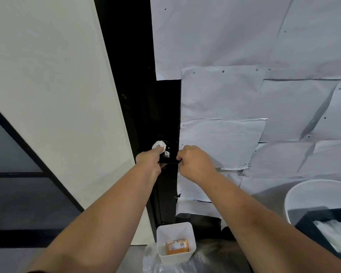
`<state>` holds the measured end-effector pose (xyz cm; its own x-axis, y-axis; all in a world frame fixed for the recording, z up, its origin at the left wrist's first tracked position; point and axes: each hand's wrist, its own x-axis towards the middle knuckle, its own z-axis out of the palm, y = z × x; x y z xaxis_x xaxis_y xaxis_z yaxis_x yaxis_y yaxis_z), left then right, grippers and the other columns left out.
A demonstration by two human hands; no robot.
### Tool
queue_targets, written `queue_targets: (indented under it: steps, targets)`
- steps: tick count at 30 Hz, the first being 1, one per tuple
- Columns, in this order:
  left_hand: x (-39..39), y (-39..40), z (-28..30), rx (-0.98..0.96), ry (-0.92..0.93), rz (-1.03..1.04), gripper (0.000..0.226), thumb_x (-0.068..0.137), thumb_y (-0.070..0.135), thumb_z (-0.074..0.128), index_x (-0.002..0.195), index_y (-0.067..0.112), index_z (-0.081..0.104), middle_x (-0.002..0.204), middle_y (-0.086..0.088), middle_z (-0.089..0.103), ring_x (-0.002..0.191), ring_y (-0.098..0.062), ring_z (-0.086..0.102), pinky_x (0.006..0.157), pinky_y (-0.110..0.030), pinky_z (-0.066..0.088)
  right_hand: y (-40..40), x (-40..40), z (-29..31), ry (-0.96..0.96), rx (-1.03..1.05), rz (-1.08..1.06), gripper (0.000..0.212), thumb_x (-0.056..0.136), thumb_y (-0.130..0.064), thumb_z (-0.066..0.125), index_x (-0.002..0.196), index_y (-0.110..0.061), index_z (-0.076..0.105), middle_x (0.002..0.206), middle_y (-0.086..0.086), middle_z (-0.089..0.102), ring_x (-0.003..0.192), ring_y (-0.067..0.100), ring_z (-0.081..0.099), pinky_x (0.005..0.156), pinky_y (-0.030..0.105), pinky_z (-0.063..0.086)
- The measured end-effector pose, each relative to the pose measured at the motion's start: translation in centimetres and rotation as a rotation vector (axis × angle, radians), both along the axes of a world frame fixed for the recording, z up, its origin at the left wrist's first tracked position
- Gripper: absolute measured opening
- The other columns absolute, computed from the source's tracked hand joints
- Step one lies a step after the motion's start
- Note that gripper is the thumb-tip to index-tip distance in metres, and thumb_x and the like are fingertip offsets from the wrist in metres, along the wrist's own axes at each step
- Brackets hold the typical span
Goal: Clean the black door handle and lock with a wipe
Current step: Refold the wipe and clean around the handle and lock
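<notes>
Black door handle (168, 160) on the dark door strip, between your hands. Your left hand (149, 159) is curled round a white wipe (159, 146), pressing it against the lock (165, 146) just above the handle. Your right hand (195, 161) is closed, fingers pinching the handle's right end. White bin (175, 243) below.

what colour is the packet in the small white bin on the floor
Orange, with a white label; the packet shows best in the head view.

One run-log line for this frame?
left hand: pressing white wipe on round lock | right hand: gripping black door handle | phase: wiping
</notes>
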<state>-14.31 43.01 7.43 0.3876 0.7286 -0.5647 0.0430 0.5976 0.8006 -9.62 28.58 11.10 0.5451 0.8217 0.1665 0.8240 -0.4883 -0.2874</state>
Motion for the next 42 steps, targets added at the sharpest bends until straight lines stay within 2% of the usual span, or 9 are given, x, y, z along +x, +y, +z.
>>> queue_targets:
  steps: [6, 8, 12, 26, 29, 32, 35, 38, 42]
  targets:
    - [-1.2, -0.9, 1.4, 0.948, 0.5, -0.213, 0.01, 0.084, 0.018, 0.069, 0.081, 0.009, 0.065, 0.073, -0.002, 0.062, 0.069, -0.018, 0.06, 0.055, -0.024, 0.043, 0.1, 0.0, -0.2, 0.006, 0.012, 0.0, 0.03, 0.08, -0.005, 0.048, 0.102, -0.011, 0.068, 0.098, 0.008, 0.061, 0.097, 0.027, 0.054, 0.075, 0.04, 0.051]
    - [-1.0, -0.7, 2.0, 1.068, 0.618, -0.315, 0.024, 0.081, 0.017, 0.066, 0.064, 0.01, 0.051, 0.059, -0.001, 0.05, 0.056, -0.017, 0.052, 0.047, -0.024, 0.035, -0.1, 0.0, -0.3, 0.003, 0.014, -0.007, 0.033, 0.08, -0.005, 0.048, 0.105, -0.013, 0.067, 0.101, 0.006, 0.061, 0.098, 0.026, 0.054, 0.078, 0.04, 0.049]
    - [-0.5, -0.5, 3.3, 1.126, 0.818, -0.472, 0.026, 0.08, 0.03, 0.071, 0.078, 0.01, 0.054, 0.072, -0.003, 0.056, 0.063, -0.019, 0.056, 0.052, -0.027, 0.04, -0.3, 0.0, -0.3, -0.009, 0.004, -0.004, 0.033, 0.082, -0.007, 0.048, 0.109, -0.014, 0.066, 0.103, 0.006, 0.061, 0.099, 0.026, 0.053, 0.079, 0.039, 0.049]
    - [-0.1, -1.0, 2.0, 1.108, 0.831, -0.456, 0.027, 0.095, 0.031, 0.053, 0.081, 0.009, 0.057, 0.063, -0.002, 0.054, 0.052, -0.014, 0.051, 0.044, -0.024, 0.034, -0.5, 0.0, -0.5, -0.01, 0.0, 0.018, 0.037, 0.082, -0.006, 0.048, 0.114, -0.014, 0.065, 0.108, 0.008, 0.061, 0.104, 0.027, 0.053, 0.082, 0.041, 0.051]
    - [-0.4, -0.2, 2.1, 0.904, 0.638, -0.398, 0.033, 0.097, 0.029, 0.051, 0.09, -0.001, 0.065, 0.065, -0.005, 0.055, 0.057, -0.02, 0.057, 0.051, -0.03, 0.047, -0.7, -0.1, -0.4, -0.005, -0.007, 0.026, 0.039, 0.082, -0.006, 0.048, 0.116, -0.013, 0.065, 0.11, 0.009, 0.061, 0.105, 0.027, 0.053, 0.083, 0.04, 0.051]
    - [-0.6, 0.0, 1.7, 0.572, 0.41, -0.285, 0.027, 0.096, 0.021, 0.055, 0.11, 0.0, 0.062, 0.083, -0.01, 0.06, 0.078, -0.027, 0.064, 0.074, -0.041, 0.06, -0.9, -0.2, -0.3, -0.003, -0.019, 0.026, 0.039, 0.083, -0.006, 0.048, 0.118, -0.012, 0.064, 0.111, 0.009, 0.06, 0.106, 0.027, 0.052, 0.083, 0.041, 0.051]
    - [-0.8, -0.9, 2.2, 0.255, 0.237, -0.22, 0.02, 0.097, 0.019, 0.052, 0.113, 0.008, 0.057, 0.095, -0.013, 0.067, 0.091, -0.032, 0.067, 0.067, -0.038, 0.058, -1.0, -0.2, -0.4, 0.003, -0.025, 0.027, 0.04, 0.082, -0.006, 0.048, 0.119, -0.013, 0.064, 0.111, 0.008, 0.06, 0.106, 0.027, 0.053, 0.084, 0.041, 0.051]
    - [-0.9, -0.8, 2.2, 0.217, 0.192, -0.266, 0.027, 0.095, 0.016, 0.058, 0.12, 0.007, 0.054, 0.108, -0.016, 0.065, 0.096, -0.034, 0.066, 0.056, -0.035, 0.054, -1.0, -0.3, -0.4, 0.006, -0.027, 0.025, 0.04, 0.083, -0.007, 0.049, 0.119, -0.014, 0.063, 0.111, 0.008, 0.06, 0.106, 0.027, 0.053, 0.085, 0.041, 0.05]
    - [-0.8, -0.2, 1.6, 0.248, 0.174, -0.231, 0.036, 0.084, 0.011, 0.072, 0.116, 0.002, 0.058, 0.108, -0.017, 0.064, 0.098, -0.031, 0.065, 0.064, -0.039, 0.057, -1.0, -0.3, -0.3, 0.012, -0.028, 0.023, 0.04, 0.083, -0.007, 0.049, 0.12, -0.013, 0.063, 0.111, 0.008, 0.06, 0.107, 0.027, 0.052, 0.085, 0.041, 0.05]
